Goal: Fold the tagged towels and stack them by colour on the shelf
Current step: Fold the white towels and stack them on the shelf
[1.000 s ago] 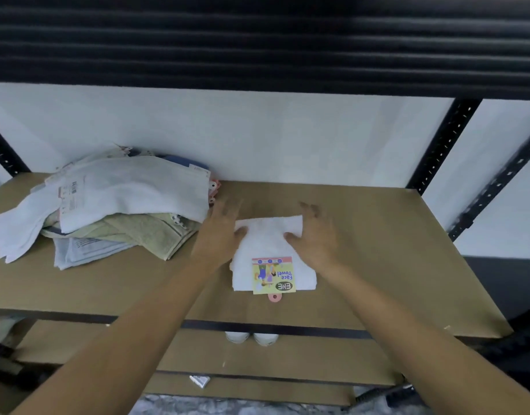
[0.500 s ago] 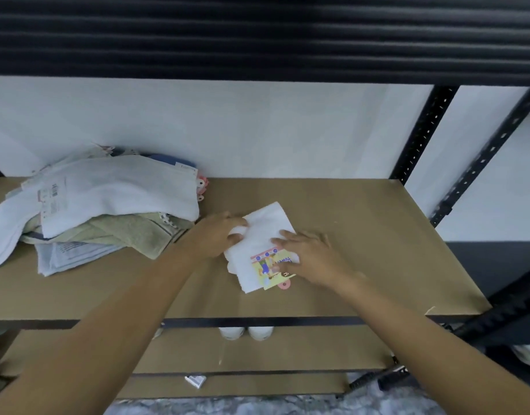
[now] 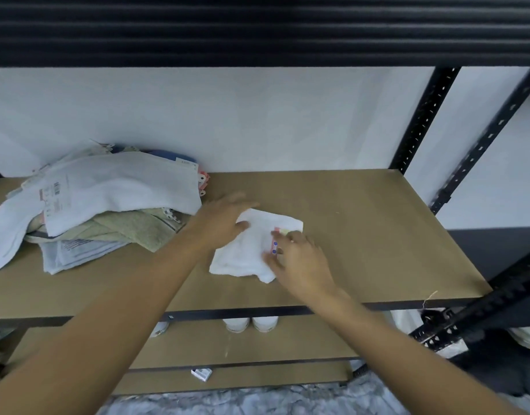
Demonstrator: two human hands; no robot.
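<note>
- The brown shelf (image 3: 362, 235) carries everything.
- A loose pile of towels (image 3: 108, 199), white over green, lies at its left end, against the back edge.
- A folded white towel (image 3: 243, 256) lies mid-shelf, nearer the front edge and just right of the pile.
- The left hand (image 3: 222, 223) rests on the towel's back left corner, fingers straight and flat.
- The right hand (image 3: 299, 262) presses the towel's right side, fingers spread and hardly bent.
- A coloured tag (image 3: 280, 235) peeks out beneath those fingertips.
</note>
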